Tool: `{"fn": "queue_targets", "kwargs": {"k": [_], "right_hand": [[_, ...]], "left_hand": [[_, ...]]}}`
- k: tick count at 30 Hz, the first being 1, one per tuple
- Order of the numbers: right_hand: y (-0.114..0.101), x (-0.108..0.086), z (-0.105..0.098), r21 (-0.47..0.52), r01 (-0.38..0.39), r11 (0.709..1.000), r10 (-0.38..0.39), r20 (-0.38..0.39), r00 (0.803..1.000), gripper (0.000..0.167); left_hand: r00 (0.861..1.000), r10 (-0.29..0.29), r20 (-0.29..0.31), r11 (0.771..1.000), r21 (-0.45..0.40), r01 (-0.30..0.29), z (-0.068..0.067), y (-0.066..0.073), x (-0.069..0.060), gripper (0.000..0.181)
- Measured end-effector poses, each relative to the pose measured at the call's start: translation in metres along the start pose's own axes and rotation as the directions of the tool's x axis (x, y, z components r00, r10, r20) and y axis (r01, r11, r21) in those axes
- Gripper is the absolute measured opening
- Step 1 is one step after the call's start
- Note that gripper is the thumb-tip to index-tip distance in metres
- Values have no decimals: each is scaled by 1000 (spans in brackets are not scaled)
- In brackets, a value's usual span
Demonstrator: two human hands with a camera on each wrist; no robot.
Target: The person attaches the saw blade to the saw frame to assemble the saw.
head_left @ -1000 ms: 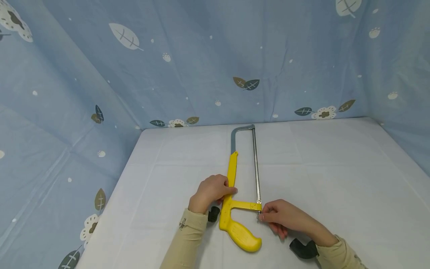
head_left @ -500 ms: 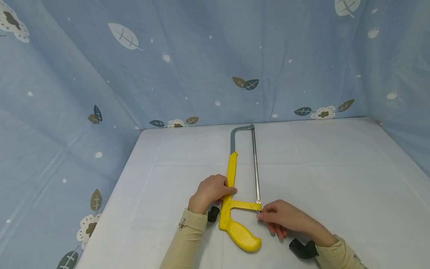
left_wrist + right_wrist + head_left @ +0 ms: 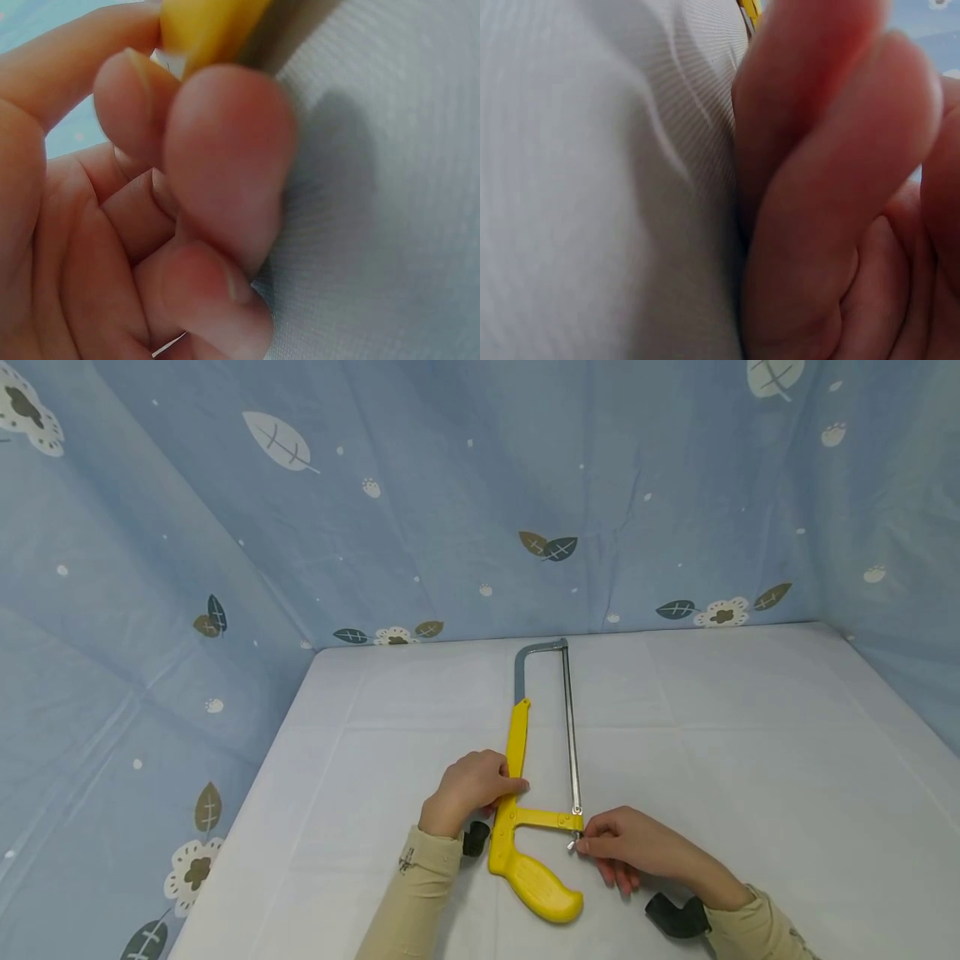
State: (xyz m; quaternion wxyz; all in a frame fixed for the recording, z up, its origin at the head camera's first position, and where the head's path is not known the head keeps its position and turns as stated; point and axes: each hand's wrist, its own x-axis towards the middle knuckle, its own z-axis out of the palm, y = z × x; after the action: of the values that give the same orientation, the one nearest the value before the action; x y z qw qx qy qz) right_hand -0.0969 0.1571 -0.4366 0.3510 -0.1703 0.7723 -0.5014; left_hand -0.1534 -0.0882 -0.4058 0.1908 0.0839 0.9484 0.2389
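A hacksaw [image 3: 542, 887] with a yellow handle and a grey front frame lies on the white table, its blade side to the right. My left hand [image 3: 472, 781] grips the yellow frame above the handle, thumb across the top. At the near end of the blade [image 3: 572, 727], my right hand [image 3: 637, 843] pinches a small metal wing nut [image 3: 573, 844] between thumb and forefinger. In the left wrist view, curled fingers lie beside the yellow frame [image 3: 217, 26]. Fingers hide the wing nut in the right wrist view, where just a sliver of yellow saw shows.
White cloth covers the table [image 3: 750, 760]. A blue leaf-patterned curtain [image 3: 450, 510] rises along the back and both sides. The far end of the saw comes close to the back curtain. Black wrist devices [image 3: 678, 917] sit at both sleeves.
The wing nut has turned slightly, and more of it shows beside my right fingertips. Those fingers have shifted a little. My left hand and the hacksaw stay practically in place.
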Motion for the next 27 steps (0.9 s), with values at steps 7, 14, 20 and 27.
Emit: {"fn": "queue_targets", "kwargs": {"k": [7,14,20,27], "right_hand": [[-2,0,1,0,-6,1000,6,-16,1000,29],[-3,0,0,2,2,1000,-2,-23,1000,29],[-2,0,0,-7,-14,1000,14,-23,1000,30],[-1,1,1,-5,-20,1000,20,-13,1000,33]], "left_hand": [[1000,3,-2,1000,-2,-3,1,-1,0,33],[1000,9,-6,1000,-6,-9,2,-2,1,33],[1000,14,-9,1000,-2,-14,2,-3,2,33],[1000,8,-6,1000,-11,-9,1,-2,0,33]]}}
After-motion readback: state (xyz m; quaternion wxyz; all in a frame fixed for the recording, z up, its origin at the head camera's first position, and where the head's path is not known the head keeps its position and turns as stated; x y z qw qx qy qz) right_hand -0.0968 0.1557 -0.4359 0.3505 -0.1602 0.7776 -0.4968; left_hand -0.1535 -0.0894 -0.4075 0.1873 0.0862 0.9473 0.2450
